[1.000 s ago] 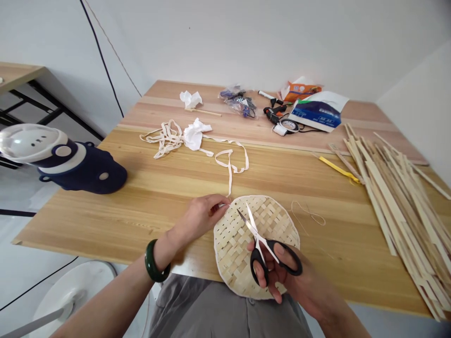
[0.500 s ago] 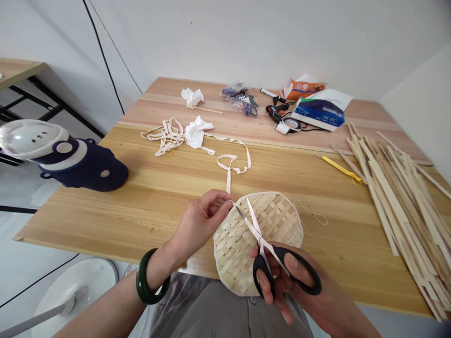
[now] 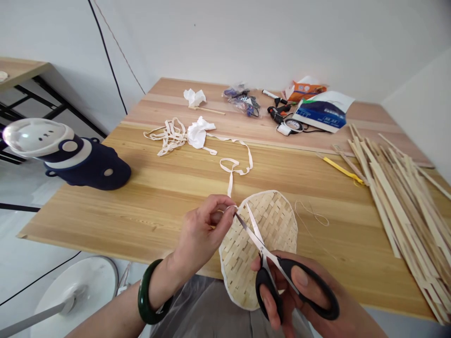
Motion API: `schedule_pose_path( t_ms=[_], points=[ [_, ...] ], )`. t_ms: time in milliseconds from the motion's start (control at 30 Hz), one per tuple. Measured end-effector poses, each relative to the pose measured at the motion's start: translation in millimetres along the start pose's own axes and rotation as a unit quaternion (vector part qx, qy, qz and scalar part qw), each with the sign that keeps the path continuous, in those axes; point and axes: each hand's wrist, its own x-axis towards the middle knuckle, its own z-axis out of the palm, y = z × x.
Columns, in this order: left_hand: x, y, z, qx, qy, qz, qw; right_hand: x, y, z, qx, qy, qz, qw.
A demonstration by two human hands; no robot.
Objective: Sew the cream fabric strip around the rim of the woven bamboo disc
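Note:
My left hand (image 3: 202, 230) pinches a cream fabric strip (image 3: 230, 180) against the rim of a round woven bamboo mat (image 3: 262, 230). The strip runs up the table from there to a loose tangle (image 3: 169, 137). My right hand (image 3: 292, 293) grips black-handled scissors (image 3: 269, 263) through the finger loops. Their open steel blades lie across the mat, with the tips close to my left fingers. The mat's lower edge is hidden behind the scissors and my right hand. A dark green bangle (image 3: 150, 293) circles my left wrist.
A heap of bamboo strips (image 3: 401, 206) lies at the right of the wooden table (image 3: 148, 206), with a yellow strip (image 3: 341, 170) beside it. A navy-and-white appliance (image 3: 79, 162) stands at the left edge. Tissue, a glue gun (image 3: 278, 113) and packets lie at the back.
The mat has tilted and looks narrower. The scissors have moved toward my left hand's pinch, with the handles lower right. The camera has shifted slightly.

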Motion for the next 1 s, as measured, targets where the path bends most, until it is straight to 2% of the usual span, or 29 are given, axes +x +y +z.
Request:
schedule_pose_path(
  t_ms=[167,300,400,500,667,867,1000],
  points=[
    [-6,0,0.6,0.047,0.014,0.054,0.997,0,-7,6,-0.001,0.02,0.012,1.0],
    [-14,-2,2.8,0.114,0.049,0.113,0.986,6,-13,8,0.002,0.013,0.04,0.999],
    [-19,-6,4.0,0.159,0.063,0.151,0.974,15,-12,9,-0.011,-0.005,0.017,1.0],
    [-22,-8,4.4,0.168,0.062,0.177,0.968,24,-10,11,-0.038,0.012,0.006,0.999],
    [-23,-8,4.9,0.147,0.062,0.168,0.973,32,-10,11,-0.052,0.053,0.012,0.997],
    [-24,-9,6.0,0.132,0.052,0.164,0.976,33,-7,6,-0.068,0.044,-0.016,0.997],
    [-24,-10,6.0,0.139,0.049,0.161,0.976,33,-6,6,-0.094,0.075,-0.018,0.993]
  ],
)
